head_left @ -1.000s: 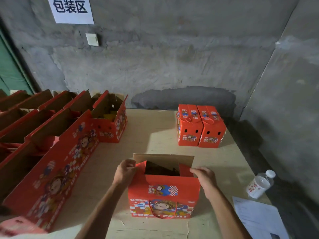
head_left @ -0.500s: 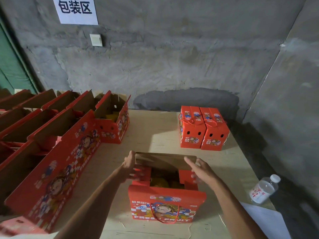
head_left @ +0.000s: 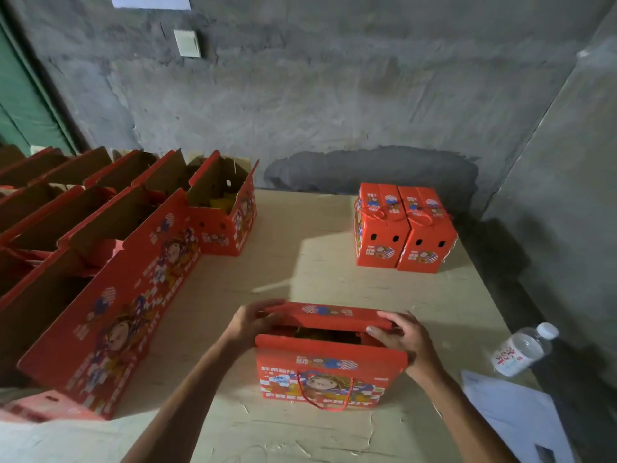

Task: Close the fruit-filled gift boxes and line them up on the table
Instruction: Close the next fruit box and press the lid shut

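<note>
Where lid (head_left: 337, 314) folds over box (head_left: 330, 372), contents barely visible.

Both forearms bare, no sleeves; left hand (head_left: 251, 320), right hand (head_left: 402, 339) ungloved, no rings visible.

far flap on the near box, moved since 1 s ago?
Yes. The far flap has folded down toward the near front panel, guided by both hands.
</note>
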Demonstrator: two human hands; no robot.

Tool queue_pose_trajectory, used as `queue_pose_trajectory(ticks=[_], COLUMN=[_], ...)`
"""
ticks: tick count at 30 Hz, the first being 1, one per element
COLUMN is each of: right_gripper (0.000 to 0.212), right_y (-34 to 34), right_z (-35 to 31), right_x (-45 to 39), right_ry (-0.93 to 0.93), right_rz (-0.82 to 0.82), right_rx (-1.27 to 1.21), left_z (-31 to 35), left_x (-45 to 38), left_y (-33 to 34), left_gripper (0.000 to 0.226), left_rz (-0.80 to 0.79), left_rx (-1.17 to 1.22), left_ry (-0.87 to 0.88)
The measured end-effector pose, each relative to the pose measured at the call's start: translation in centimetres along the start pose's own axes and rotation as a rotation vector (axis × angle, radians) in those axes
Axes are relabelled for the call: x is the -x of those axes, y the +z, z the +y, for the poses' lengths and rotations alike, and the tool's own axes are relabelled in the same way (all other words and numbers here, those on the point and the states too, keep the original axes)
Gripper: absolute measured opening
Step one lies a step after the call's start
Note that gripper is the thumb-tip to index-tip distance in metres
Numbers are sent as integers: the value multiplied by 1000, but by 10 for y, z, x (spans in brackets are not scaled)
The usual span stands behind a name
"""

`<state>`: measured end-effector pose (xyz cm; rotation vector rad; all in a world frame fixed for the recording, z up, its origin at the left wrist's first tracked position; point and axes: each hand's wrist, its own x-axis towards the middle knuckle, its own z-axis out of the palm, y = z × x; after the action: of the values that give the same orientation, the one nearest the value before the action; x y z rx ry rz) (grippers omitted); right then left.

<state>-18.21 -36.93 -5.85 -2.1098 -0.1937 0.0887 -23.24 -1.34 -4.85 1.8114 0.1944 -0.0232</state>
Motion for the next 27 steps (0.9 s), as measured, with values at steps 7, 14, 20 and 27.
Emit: queue_pose_trajectory(ticks=[7,14,20,27], right_gripper=[67,40,46,43], right_y=[-1,2,6,5], right_z=[12,13,11,12], right_x=[-5,-14,-11,-4], right_ry=[-269,-482,-726,-686], right_rz=[-92,35,143,140], right_rx=[373,543,727,664], left_z=[-15,-1,3,-5], left_x=[-4,5,12,13], left_y=[-10,-3,-6,-18], left_gripper=[44,33,35,42], left_rz=[15,-20,-16,-113], left_rx=[-493,-664,-811,-785], left_ry=[325,502,654,701])
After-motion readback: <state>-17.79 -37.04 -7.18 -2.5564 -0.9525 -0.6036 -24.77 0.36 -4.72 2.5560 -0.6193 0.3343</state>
